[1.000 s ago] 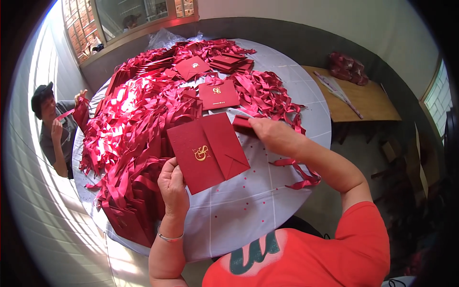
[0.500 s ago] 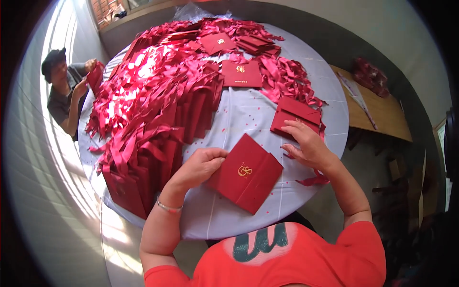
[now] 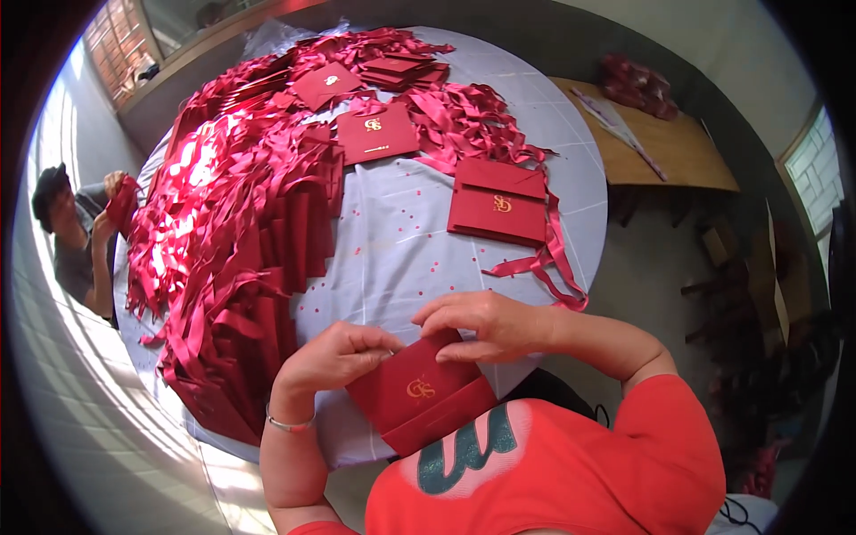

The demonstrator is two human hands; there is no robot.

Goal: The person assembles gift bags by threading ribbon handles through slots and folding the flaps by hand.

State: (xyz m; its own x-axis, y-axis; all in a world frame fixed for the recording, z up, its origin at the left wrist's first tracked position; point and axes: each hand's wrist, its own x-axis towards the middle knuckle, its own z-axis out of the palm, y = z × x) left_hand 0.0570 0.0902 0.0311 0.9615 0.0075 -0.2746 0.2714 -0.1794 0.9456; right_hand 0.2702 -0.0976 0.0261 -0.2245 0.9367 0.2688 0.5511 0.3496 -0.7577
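Near the table's front edge, close to my shirt, I hold a dark red paper gift bag with a gold emblem and a crease across its lower part. My left hand pinches its upper left corner. My right hand is closed at its upper right edge, thumb in front and fingers behind. Farther right lies a small stack of flat red bags with pink-red ribbons trailing toward the table's edge. To the left stand several rows of red bags, packed upright with ribbon handles heaped over them.
The round table has a pale cloth strewn with small red specks. More flat bags and clear plastic lie at its far side. A person at the left handles something red. A wooden table stands at the right.
My right hand has left the stack at the right and come to the held bag, gripping its upper edge. The bag has moved nearer my body and turned. The whole view has shifted.
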